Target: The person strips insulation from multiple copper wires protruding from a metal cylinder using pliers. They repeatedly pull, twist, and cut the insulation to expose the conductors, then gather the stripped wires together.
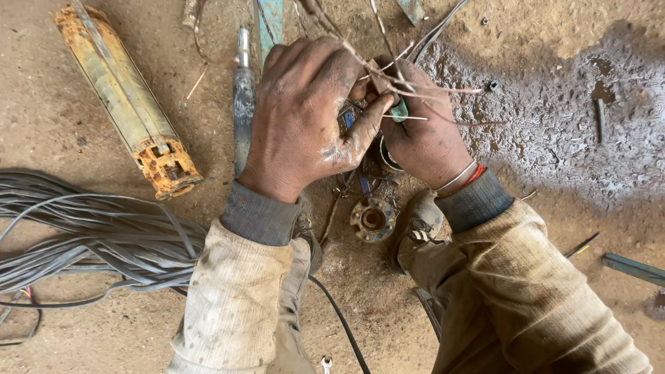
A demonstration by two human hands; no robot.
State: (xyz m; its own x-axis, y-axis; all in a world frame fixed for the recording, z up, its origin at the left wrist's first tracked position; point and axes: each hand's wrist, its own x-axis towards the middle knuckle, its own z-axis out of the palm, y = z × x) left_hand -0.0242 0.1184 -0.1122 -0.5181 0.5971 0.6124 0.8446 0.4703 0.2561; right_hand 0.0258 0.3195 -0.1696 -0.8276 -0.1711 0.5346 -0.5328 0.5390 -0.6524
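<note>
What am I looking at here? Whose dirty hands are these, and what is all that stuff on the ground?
The camera sits on a person's head and looks down at their own hands. The left hand and right hand together grip a bundle of thin wires and a small green part. Below them, on the dirt ground, lies a round rusty metal piece. To the left are a long rusty yellow cylinder, a grey metal rod and a coil of grey cable.
</note>
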